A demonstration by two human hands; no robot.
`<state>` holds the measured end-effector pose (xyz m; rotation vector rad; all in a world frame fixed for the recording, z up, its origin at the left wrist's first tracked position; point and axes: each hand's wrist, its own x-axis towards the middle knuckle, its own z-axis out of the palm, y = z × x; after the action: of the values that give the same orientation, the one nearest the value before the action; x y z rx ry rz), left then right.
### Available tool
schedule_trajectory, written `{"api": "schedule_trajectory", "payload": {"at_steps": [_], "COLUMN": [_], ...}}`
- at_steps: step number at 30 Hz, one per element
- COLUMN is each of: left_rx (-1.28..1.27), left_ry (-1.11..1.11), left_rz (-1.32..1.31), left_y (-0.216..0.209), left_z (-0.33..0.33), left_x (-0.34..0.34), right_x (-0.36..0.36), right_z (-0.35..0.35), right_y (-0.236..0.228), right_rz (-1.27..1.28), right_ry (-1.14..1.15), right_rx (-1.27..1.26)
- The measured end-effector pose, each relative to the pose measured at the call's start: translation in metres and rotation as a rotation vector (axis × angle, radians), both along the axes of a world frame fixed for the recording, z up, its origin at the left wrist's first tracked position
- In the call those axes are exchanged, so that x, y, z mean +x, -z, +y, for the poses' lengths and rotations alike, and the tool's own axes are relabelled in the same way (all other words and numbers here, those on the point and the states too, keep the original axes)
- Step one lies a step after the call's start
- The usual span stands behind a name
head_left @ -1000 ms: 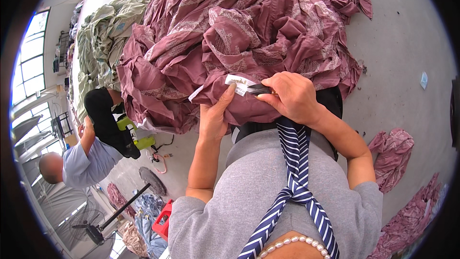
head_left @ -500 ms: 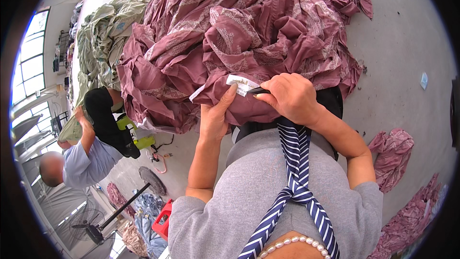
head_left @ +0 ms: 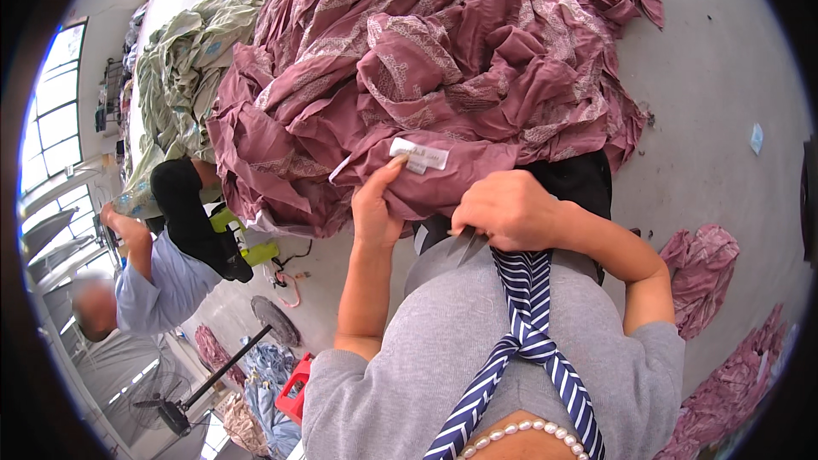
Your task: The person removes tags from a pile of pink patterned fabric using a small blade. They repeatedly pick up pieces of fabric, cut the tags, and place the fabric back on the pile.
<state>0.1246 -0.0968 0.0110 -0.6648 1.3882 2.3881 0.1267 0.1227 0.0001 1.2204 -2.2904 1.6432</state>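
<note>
A large heap of mauve cloth (head_left: 452, 60) with pale lace-like patterned bands lies across my lap. My left hand (head_left: 376, 204) pinches the cloth's near edge, its thumb against a white sewn-in label (head_left: 423, 155). That label lies flat, facing up, with a smaller tag below it. Just right of the held edge, my right hand (head_left: 513, 209) is closed around small thread snips (head_left: 466, 245). Their pointed grey blades stick out below the fingers toward my belly, blurred and apart from the label. The fingers hide the handle.
At left a person (head_left: 166, 281) sits handling pale green cloth (head_left: 192, 60). A standing fan (head_left: 175, 416) and a red plastic stool (head_left: 294, 388) are at lower left. More mauve cloth (head_left: 703, 277) lies on the floor at right.
My right hand has drawn the snips away from the label, down toward my belly. The label now shows fully and sits slightly further left. My left hand keeps its pinch.
</note>
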Motion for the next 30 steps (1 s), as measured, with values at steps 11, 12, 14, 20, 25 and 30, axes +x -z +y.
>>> {"api": "schedule_trajectory", "payload": {"at_steps": [11,12,14,20,25,30], "left_rx": [0.254,0.253,0.231,0.218,0.213,0.225], "left_ry": [-0.040,-0.040,-0.028,-0.005,0.000,0.003], "left_rz": [0.006,0.005,0.021,0.021,0.028,0.028], "left_y": [0.011,0.011,0.011,0.009,0.005,0.006], "left_z": [-0.007,-0.008,-0.009,-0.007,-0.004,-0.004], "left_x": [0.007,0.008,0.010,0.010,0.009,0.010], "right_x": [0.003,0.002,0.000,-0.003,-0.003,-0.005], "right_z": [0.007,0.005,0.003,0.000,-0.002,-0.005], "right_y": [0.005,0.006,0.007,0.003,0.007,0.014], "right_rz": [-0.398,-0.371,-0.318,-0.315,-0.239,-0.098], "right_ry": [0.382,0.388,0.404,0.413,0.413,0.454], "right_rx": [0.038,0.046,0.064,0.057,0.065,0.073]}}
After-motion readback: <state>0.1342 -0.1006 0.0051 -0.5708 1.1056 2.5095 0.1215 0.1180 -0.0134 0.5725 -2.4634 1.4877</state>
